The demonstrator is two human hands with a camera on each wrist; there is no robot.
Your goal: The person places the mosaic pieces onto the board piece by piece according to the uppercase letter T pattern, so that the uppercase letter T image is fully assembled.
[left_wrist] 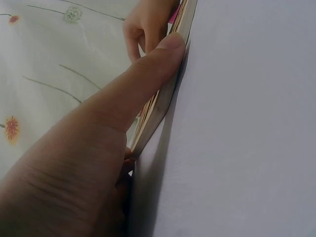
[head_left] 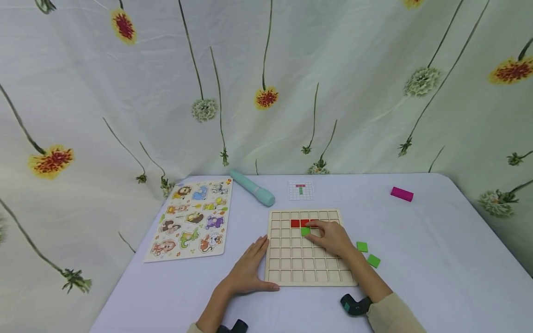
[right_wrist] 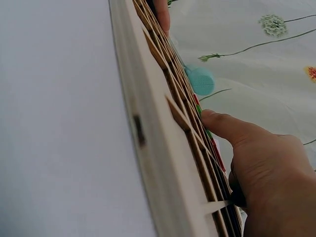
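On the table lies a wooden grid board point(head_left: 287, 259) with red tiles point(head_left: 295, 223) in a row and a green tile point(head_left: 306, 231) below the middle one. My right hand point(head_left: 331, 237) is over the board, index fingertip at the red tiles and thumb tip at the green tile's right side, the two tips apart. It partly hides the rightmost red tile. My left hand point(head_left: 248, 270) rests along the board's left edge with fingers extended. Its thumb point(left_wrist: 148, 69) lies along the near edge in the left wrist view.
Two loose green tiles point(head_left: 362, 247) lie right of the board. Behind it are a pattern card point(head_left: 308, 192) and a teal microphone-shaped object point(head_left: 251, 187). An animal puzzle board point(head_left: 189, 222) lies left; a magenta block point(head_left: 402, 194) sits at the back right.
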